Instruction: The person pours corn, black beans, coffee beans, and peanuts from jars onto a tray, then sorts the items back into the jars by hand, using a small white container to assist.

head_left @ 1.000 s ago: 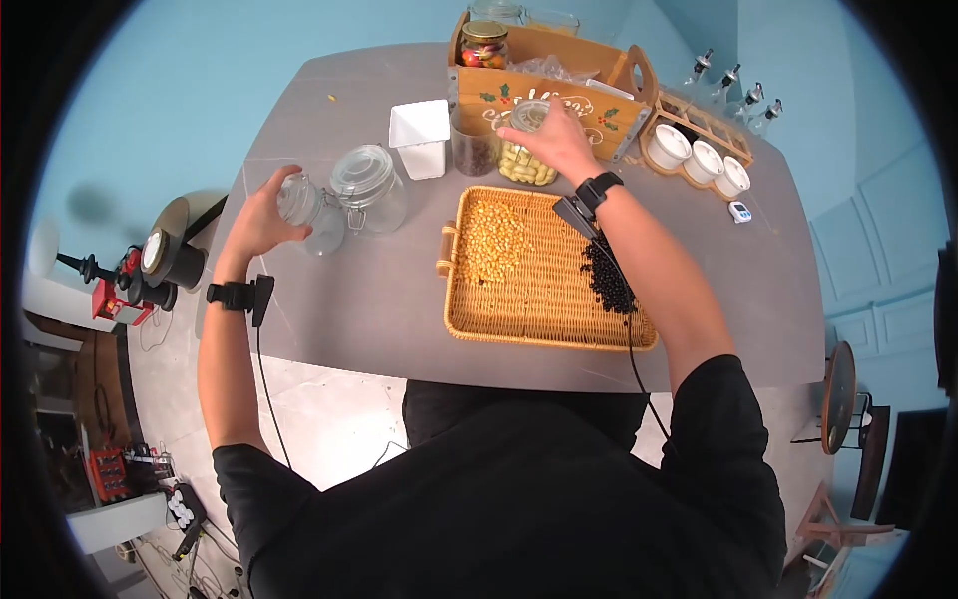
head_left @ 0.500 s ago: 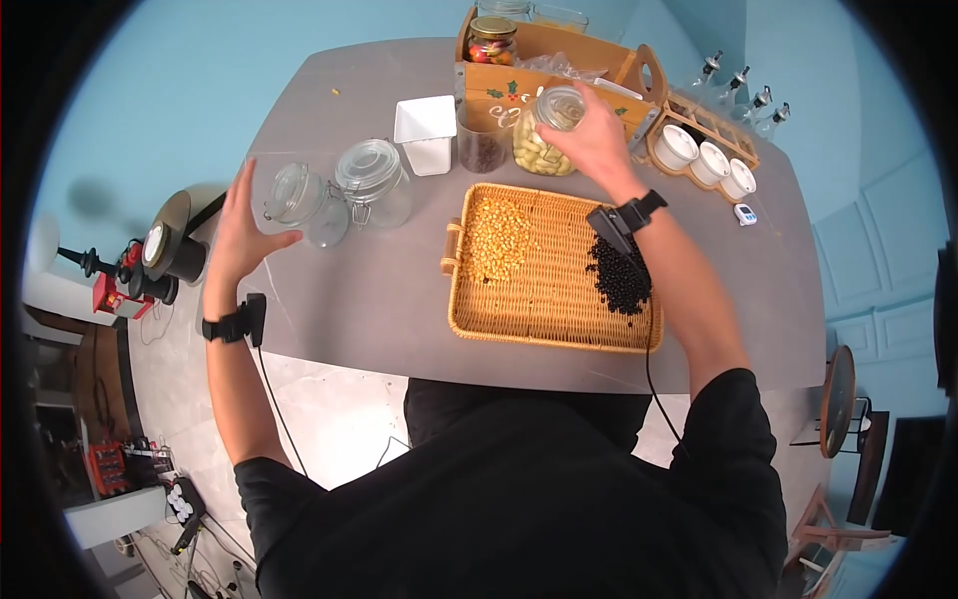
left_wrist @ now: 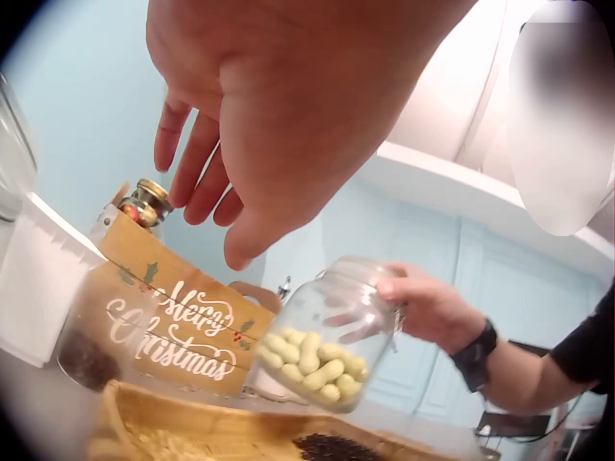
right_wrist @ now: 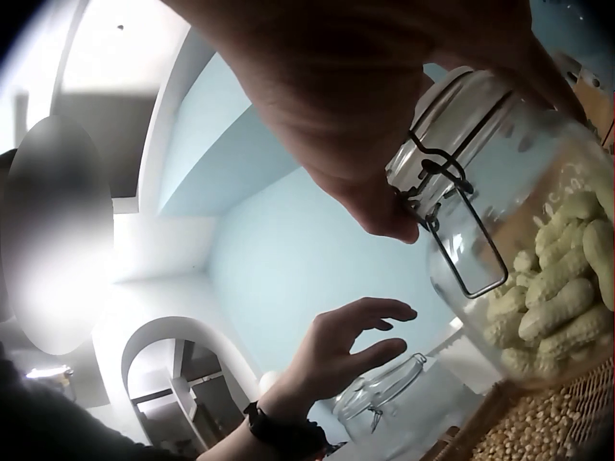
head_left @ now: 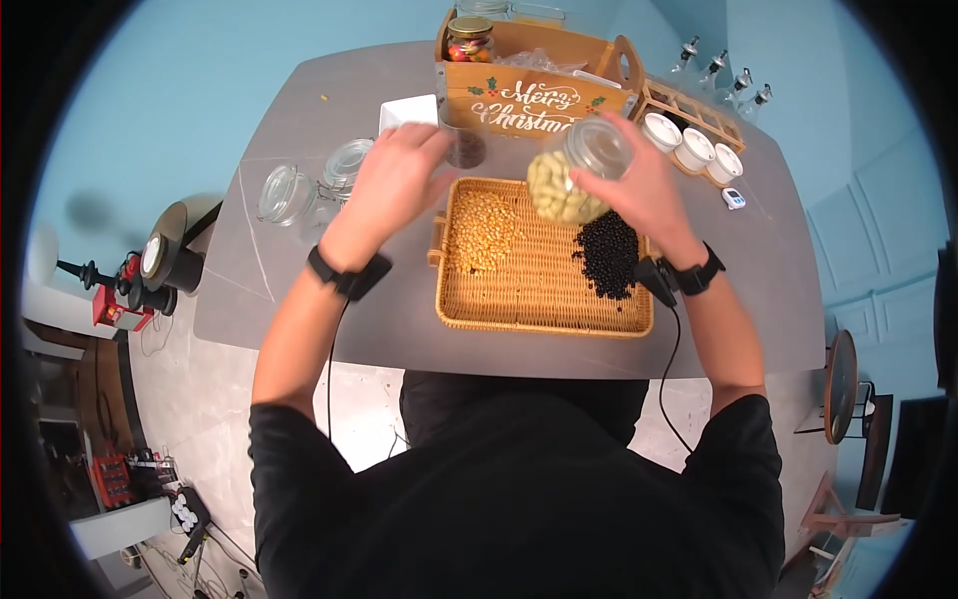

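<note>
My right hand [head_left: 649, 190] grips a glass clip-top jar [head_left: 589, 155] near its lid. Pale, unshelled peanuts [left_wrist: 312, 363] fill its lower part, and a wire clasp [right_wrist: 466, 221] hangs at the neck. The jar is tilted and overlaps the far edge of the wicker tray [head_left: 539, 311] in the head view. Yellow corn kernels [head_left: 479, 235] lie at the tray's left, black beans [head_left: 609, 262] at its right. Empty-handed, my left hand [head_left: 394, 185] hovers left of the tray with fingers relaxed, partly covering two clear clip-top jars, one with its lid [head_left: 287, 195] raised.
Behind the tray stands a wooden "Merry Christmas" crate [head_left: 529, 100] holding a candy jar [head_left: 469, 42]. A white square container [head_left: 407, 112] and a clear cup of dark contents [head_left: 467, 150] are beside it. White lidded pots [head_left: 696, 150] and a small timer [head_left: 733, 199] sit at right.
My right hand has lifted the peanut jar off the table and brought it toward the tray, tilting it. My left hand has left the clip-top jar and swung right.
</note>
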A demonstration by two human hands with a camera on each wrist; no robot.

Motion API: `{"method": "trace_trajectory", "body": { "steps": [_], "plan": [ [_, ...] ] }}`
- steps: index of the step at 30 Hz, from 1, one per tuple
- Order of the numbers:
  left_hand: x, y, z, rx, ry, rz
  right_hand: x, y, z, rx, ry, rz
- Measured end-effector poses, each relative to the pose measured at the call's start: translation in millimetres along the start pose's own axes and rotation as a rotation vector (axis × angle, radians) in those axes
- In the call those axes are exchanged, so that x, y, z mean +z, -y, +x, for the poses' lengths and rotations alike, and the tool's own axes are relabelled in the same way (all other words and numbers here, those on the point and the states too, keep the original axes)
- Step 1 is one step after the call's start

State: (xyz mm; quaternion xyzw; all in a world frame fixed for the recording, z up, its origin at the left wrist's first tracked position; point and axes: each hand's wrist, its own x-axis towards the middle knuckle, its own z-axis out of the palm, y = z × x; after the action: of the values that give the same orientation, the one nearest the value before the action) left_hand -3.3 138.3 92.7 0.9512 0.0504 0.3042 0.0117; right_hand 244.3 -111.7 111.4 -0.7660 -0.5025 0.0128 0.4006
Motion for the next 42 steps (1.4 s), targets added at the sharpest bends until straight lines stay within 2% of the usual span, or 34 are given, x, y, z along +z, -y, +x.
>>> {"method": "trace_trajectory", "body": {
  "steps": [2,5,6,9,10,14,18,20,23,27,30,33,36,37,39,41,42],
  "plan": [
    [35.6,16.2,37.3,-0.013,0.057,0.147,1.6,-19.3,20.0,-0.072,-0.129,-0.134],
    [82.7,39.2,72.5,-0.057,0.295,0.313,7.1,-39.2,50.6,-0.035,-0.158,-0.235],
    [97.4,44.6,76.8,-0.072,0.388,0.347,10.8,-48.5,57.0,-0.011,-0.131,-0.251],
    [123.8,55.8,82.1,-0.132,0.470,0.348,23.7,-76.7,74.8,0.031,-0.083,-0.288],
    [124.6,55.4,78.9,-0.088,0.402,0.381,29.0,-83.1,76.5,0.032,-0.084,-0.292],
    [120.9,55.5,77.4,-0.120,0.381,0.322,40.2,-107.3,83.5,0.037,-0.051,-0.251],
    [98.8,47.2,80.4,-0.004,0.223,0.412,42.3,-113.4,84.2,0.098,0.001,-0.228],
    [80.4,32.7,80.3,0.060,0.123,0.374,48.7,-126.2,83.4,0.071,-0.029,-0.264],
    [48.1,-5.1,75.0,0.099,0.051,0.154,50.3,-134.0,85.6,0.062,-0.038,-0.291],
    [30.7,-62.3,49.8,0.113,0.077,-0.059,54.1,-141.0,86.8,0.044,-0.056,-0.311],
    [32.7,-99.3,23.6,0.093,0.150,-0.214,49.6,-122.0,73.3,0.110,-0.034,-0.337],
    [41.1,-130.9,-6.8,0.050,0.158,-0.325,29.8,-86.5,34.1,-0.154,-0.161,-0.258],
    [47.4,-154.7,-36.3,-0.035,0.101,-0.498,-1.7,-45.8,-31.7,-0.045,0.184,0.176],
    [53.7,-159.3,-45.9,-0.067,0.070,-0.550,7.0,-52.0,-55.6,-0.022,0.284,0.388],
    [63.7,-168.5,-60.8,-0.144,0.051,-0.644,14.5,-51.4,-91.9,-0.074,0.454,0.289],
    [71.4,-175.0,-68.4,-0.222,0.070,-0.725,10.4,-36.8,-102.3,-0.020,0.650,0.238],
    [74.5,-176.0,-71.8,-0.258,0.117,-0.787,10.6,-37.4,-104.7,0.006,0.660,0.244]
  ]
}}
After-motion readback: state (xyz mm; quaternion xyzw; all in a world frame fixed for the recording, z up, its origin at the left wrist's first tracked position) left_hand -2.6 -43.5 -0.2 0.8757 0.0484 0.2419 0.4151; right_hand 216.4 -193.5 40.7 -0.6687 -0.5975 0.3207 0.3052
